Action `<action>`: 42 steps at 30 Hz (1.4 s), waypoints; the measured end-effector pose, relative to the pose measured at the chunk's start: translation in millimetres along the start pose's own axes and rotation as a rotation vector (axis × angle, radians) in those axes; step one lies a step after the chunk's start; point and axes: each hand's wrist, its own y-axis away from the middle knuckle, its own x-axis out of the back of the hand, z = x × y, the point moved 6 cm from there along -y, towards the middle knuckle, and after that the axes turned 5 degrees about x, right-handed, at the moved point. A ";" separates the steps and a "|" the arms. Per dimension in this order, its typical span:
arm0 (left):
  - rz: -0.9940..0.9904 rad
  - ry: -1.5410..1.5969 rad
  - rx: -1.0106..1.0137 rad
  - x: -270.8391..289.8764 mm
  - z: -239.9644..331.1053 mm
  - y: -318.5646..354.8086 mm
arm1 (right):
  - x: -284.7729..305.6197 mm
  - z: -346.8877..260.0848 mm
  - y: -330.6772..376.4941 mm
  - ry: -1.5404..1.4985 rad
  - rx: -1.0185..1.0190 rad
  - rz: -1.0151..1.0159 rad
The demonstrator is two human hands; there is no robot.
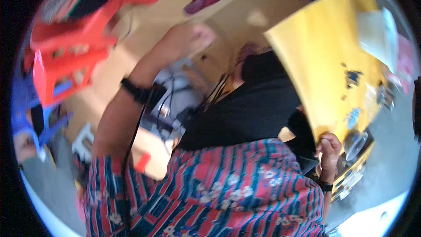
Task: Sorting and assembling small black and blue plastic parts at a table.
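Observation:
My left hand (193, 40) is held out over the floor, well away from the table. Motion smears its fingers, so I cannot tell whether it is open or closed. A dark band circles that wrist. At the near edge of the yellow table (326, 48), my right hand (330, 149) has its fingers curled together in a pinch. What they hold, if anything, is too small to make out. Beside this hand stands a clear round container (356, 145). Small dark pieces (353, 78) and a light blue patterned piece (352, 117) lie farther along the tabletop.
A white container (378, 35) stands at the table's far end. Red plastic stools (66, 72) and a blue chair (39, 118) are at the left. Dark cables (169, 90) run by a grey object below my left forearm. A maroon slipper (205, 0) lies on the floor.

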 end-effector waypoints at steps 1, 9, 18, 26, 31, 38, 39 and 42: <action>0.038 0.150 0.012 -7.4 -0.4 -5.7 | -2.2 6.1 -1.8 0.033 -0.018 -0.005; 0.131 0.016 -0.320 25.6 106.0 18.2 | -25.0 18.9 -9.7 -0.039 -0.062 -0.072; -0.159 -0.210 -0.585 -18.5 221.3 7.9 | -55.9 -17.1 -13.1 -0.081 0.302 -0.107; -0.319 -0.146 -0.675 -101.2 287.3 7.7 | -32.0 -26.7 -38.3 -0.029 0.556 0.074; 0.058 -0.161 -0.699 -112.2 296.0 -38.4 | -9.7 -57.5 -74.0 0.068 0.628 0.420; 0.123 0.005 -0.453 -122.4 262.3 -77.9 | -17.9 -82.4 -126.7 0.224 0.742 0.489; 0.121 0.044 -0.448 -121.6 260.7 -77.7 | -18.2 -83.1 -132.3 0.244 0.754 0.490; 0.113 0.105 -0.431 -120.2 259.0 -77.4 | -21.9 -86.6 -145.3 0.253 0.807 0.455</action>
